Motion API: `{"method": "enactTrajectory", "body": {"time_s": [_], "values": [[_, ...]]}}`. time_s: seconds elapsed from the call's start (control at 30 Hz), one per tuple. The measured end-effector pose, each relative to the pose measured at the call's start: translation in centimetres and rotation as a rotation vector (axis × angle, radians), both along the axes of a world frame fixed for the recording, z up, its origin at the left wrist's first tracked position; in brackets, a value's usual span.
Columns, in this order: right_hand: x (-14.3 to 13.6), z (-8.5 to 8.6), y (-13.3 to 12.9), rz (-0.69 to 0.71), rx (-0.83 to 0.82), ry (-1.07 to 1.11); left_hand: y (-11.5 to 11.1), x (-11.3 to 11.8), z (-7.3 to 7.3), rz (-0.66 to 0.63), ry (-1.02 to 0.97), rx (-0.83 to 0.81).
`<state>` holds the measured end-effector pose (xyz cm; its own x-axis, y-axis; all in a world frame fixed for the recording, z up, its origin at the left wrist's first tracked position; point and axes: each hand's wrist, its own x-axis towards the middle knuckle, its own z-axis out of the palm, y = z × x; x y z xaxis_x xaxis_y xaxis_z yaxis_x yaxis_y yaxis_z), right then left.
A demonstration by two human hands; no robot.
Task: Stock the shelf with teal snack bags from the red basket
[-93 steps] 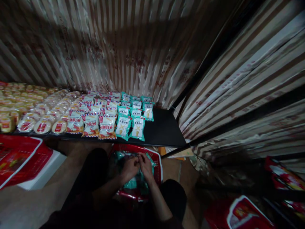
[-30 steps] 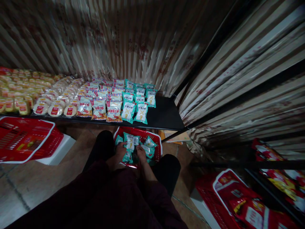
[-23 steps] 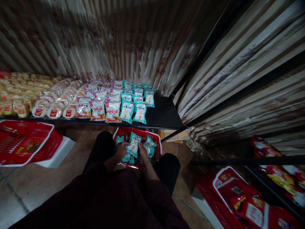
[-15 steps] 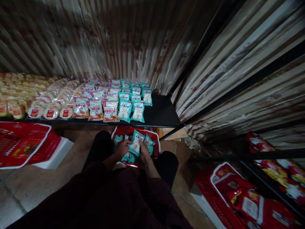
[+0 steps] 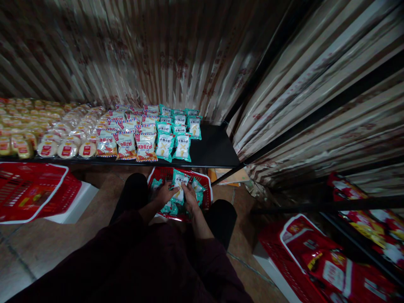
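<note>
A teal-and-white snack bag (image 5: 180, 180) is held upright between both hands over a red basket (image 5: 206, 179) set between my knees. My left hand (image 5: 164, 194) grips its left side, and my right hand (image 5: 190, 197) has its right side. Several more teal bags (image 5: 198, 189) lie in the basket around the hands. On the black shelf (image 5: 214, 147) beyond, similar teal bags (image 5: 182, 147) stand in rows, beside white, red and blue bags (image 5: 147, 146) to their left.
Round packaged cakes (image 5: 67, 148) fill the shelf's left part. Red baskets stand at the left (image 5: 59, 181) and lower right (image 5: 274, 256). A black metal bar (image 5: 268, 147) slants up rightward. Striped curtains (image 5: 176, 63) hang behind.
The held bag has tilted more upright and shifted slightly left and away from me. My left hand's fingers have moved up along its side.
</note>
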<state>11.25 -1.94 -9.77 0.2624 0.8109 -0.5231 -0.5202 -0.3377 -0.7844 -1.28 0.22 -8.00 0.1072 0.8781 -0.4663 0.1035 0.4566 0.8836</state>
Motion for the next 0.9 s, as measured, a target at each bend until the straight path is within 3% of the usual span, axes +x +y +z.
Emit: {"method": "enactTrajectory", "body": {"time_s": [0.5, 0.7, 0.9], "values": [[0.7, 3.3, -0.2, 0.028, 0.063, 0.002, -0.3, 0.9, 1.8, 0.103, -0.179, 0.025], [0.7, 4.8, -0.6, 0.096, 0.137, 0.054, -0.2, 0.9, 2.8, 0.103, -0.222, 0.096], [0.7, 5.3, -0.7, 0.073, 0.168, 0.01, 0.0, 0.8, 3.9, 0.039, -0.167, 0.113]]}}
